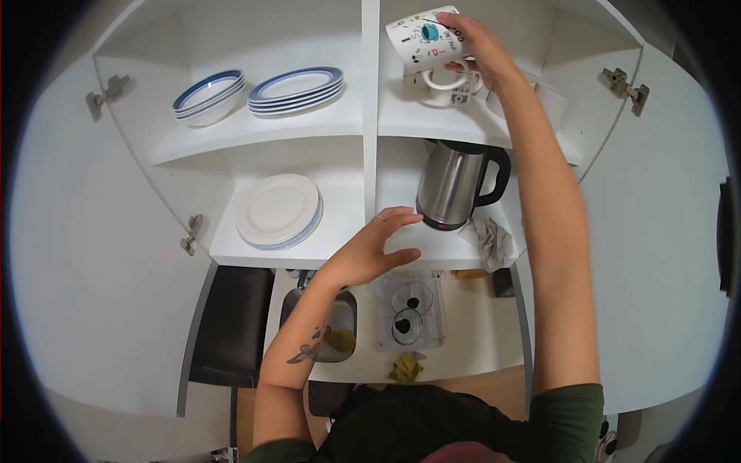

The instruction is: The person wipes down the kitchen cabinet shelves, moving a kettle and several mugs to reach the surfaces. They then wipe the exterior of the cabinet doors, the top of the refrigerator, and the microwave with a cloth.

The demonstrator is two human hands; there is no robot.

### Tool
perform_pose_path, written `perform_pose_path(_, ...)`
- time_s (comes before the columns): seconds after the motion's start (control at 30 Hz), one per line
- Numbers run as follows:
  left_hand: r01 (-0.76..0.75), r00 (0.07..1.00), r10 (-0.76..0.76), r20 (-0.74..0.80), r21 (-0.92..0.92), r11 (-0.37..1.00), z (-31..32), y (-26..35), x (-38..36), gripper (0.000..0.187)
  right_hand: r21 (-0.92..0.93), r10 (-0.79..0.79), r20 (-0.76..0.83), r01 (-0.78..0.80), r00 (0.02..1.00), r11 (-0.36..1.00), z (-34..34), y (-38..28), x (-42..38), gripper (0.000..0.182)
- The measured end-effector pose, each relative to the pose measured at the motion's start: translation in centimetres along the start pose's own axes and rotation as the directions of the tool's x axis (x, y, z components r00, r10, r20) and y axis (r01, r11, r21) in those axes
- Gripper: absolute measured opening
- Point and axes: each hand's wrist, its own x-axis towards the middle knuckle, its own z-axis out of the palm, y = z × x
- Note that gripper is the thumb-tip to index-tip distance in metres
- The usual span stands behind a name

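My right hand [480, 48] is closed around a white mug [421, 42] with coloured doodles and lettering, high in the right upper compartment. The mug is tilted and overlaps a second white printed mug [446, 96] standing on the shelf below it. My left hand [369, 251] is raised in front of the lower shelf, fingers and thumb apart, with nothing in it. Its fingertips are close to the base of a steel kettle [450, 185] with a black handle. A crumpled cloth or paper [492, 242] lies beside the kettle.
Blue-rimmed bowls [207, 100] and plates [297, 91] stand on the upper left shelf, more plates [279, 210] below. Both cabinet doors [656, 255] hang open. Beneath are a sink [343, 312], a dish rack [413, 343] with glass items, and a yellow cloth [406, 368].
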Motion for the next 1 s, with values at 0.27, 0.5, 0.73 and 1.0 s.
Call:
perform_pose_path(0.27, -0.144, 0.977, 0.175, -0.125, 0.220, 0.965, -3.3, 3.7, 0.3, 0.055, -0.239, 0.074, 0.112, -0.045, 0.991, 0.970, 0.9, 0.7, 2.3, 0.059)
perform_pose_path(0.5, -0.174, 0.966, 0.232, -0.117, 0.369, 0.913, -3.6, 5.0, 3.9, 0.055, -0.799, 0.128, 0.100, 0.003, 0.987, 0.602, 4.3, 1.8, 3.2, 0.085)
perform_pose_path(0.73, -0.178, 0.785, 0.481, -0.391, 0.602, 0.779, -4.1, 5.4, 10.3, 0.063, -0.860, 0.112, 0.161, 0.084, 0.981, 0.503, 4.4, 1.4, 3.7, 0.086)
perform_pose_path(1.0, 0.113, 0.841, 0.451, -0.299, 0.912, 0.395, -7.5, 6.2, 20.6, 0.052, -0.853, -0.038, 0.318, 0.304, 0.947, 0.424, -3.6, 5.5, 4.5, 0.042)
